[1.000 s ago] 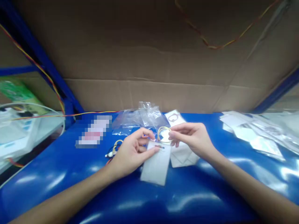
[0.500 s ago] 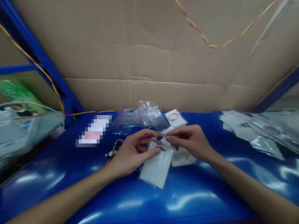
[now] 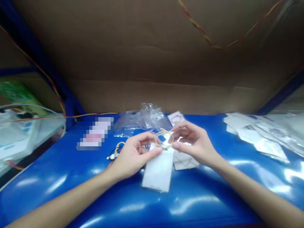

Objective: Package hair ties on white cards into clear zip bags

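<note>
A thin yellow cord bracelet (image 3: 163, 130) forms an open loop between my hands. My left hand (image 3: 135, 155) pinches its left side between thumb and forefinger. At the loop's right side is my right hand (image 3: 196, 139), thumb against the cord, other fingers curled behind it and the forefinger raised. Below the loop lies a white card in a clear sleeve (image 3: 157, 174), its upper edge under my left fingertips. A second pale packet (image 3: 186, 161) sits beneath my right hand. Several dark and yellow cords (image 3: 116, 152) lie partly hidden behind my left hand.
Clear plastic bags (image 3: 149, 117) lie at the back of the blue surface (image 3: 133, 209), near a card with a pink loop picture (image 3: 175, 117). A blurred-out paper (image 3: 96, 134) is at left. Sleeved cards (image 3: 263, 136) pile up at right. Cardboard (image 3: 152, 57) stands behind.
The yellow bracelet, bunched before, now stands as a wider loop. My right hand has risen slightly and its forefinger has parted from the thumb. The white card has turned a little.
</note>
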### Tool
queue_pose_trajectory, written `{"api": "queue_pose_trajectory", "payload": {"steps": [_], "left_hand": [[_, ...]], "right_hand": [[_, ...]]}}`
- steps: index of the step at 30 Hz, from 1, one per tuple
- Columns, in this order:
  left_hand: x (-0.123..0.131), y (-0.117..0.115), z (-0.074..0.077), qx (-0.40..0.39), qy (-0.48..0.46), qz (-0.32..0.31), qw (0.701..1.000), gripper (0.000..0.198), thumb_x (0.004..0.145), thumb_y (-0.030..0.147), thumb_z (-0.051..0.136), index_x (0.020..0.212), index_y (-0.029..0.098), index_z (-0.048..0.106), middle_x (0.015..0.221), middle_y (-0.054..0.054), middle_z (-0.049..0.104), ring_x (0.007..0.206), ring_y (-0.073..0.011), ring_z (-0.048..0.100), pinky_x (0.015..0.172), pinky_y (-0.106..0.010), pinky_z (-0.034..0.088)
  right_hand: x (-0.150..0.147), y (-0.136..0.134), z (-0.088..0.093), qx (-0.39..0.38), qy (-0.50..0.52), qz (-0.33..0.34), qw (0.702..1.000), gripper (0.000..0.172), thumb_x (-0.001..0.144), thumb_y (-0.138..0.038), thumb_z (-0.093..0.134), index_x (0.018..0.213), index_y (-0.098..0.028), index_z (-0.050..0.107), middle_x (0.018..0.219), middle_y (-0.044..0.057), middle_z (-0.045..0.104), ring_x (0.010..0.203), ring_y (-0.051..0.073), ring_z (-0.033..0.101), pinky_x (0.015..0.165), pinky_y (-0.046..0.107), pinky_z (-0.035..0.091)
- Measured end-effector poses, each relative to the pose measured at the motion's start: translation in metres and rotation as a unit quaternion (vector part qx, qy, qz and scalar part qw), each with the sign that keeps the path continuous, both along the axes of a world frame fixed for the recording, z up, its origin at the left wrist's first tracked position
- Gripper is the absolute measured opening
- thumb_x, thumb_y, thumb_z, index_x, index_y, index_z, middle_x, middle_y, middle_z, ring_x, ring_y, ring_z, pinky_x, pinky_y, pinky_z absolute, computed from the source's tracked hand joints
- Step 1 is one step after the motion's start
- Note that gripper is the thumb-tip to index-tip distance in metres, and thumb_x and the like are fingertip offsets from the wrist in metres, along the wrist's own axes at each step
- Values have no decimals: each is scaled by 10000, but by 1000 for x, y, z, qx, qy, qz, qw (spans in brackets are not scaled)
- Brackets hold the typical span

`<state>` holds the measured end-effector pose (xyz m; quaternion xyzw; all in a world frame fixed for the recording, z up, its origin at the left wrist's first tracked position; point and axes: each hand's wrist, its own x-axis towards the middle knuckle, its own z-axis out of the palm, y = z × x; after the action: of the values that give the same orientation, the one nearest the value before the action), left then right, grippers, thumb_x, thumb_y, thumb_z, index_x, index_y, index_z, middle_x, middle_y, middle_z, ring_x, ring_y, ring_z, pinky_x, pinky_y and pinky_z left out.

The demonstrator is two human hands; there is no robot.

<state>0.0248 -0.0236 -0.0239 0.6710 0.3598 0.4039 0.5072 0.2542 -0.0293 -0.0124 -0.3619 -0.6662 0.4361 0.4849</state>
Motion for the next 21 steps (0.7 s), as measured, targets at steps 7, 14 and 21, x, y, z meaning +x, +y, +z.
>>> {"api": "queue_pose_trajectory", "payload": {"steps": [7,14,21], "left_hand": [[-2,-3,2,14,25,-50,998,174,868,320,756,914,172,676,922,-33,680,671,-117,564,557,-197,438],[-5,-4,4,45,61,-56,996,170,879,332,741,905,171,692,873,-22,675,677,-121,551,585,-208,426],[-3,-4,3,48,68,-52,995,214,877,358,750,970,166,758,933,-61,761,714,-158,626,608,-236,467]], "right_hand": [[-2,-1,-2,24,-60,-39,997,187,856,-380,791,845,-196,756,816,34,736,663,148,639,563,248,505],[-8,-2,-3,-86,47,37,994,424,778,-347,866,1143,-249,674,933,34,766,767,185,717,554,241,541],[-8,-4,1,-42,-34,15,998,211,790,-393,845,859,-198,806,869,64,796,798,215,725,689,313,578]]}}
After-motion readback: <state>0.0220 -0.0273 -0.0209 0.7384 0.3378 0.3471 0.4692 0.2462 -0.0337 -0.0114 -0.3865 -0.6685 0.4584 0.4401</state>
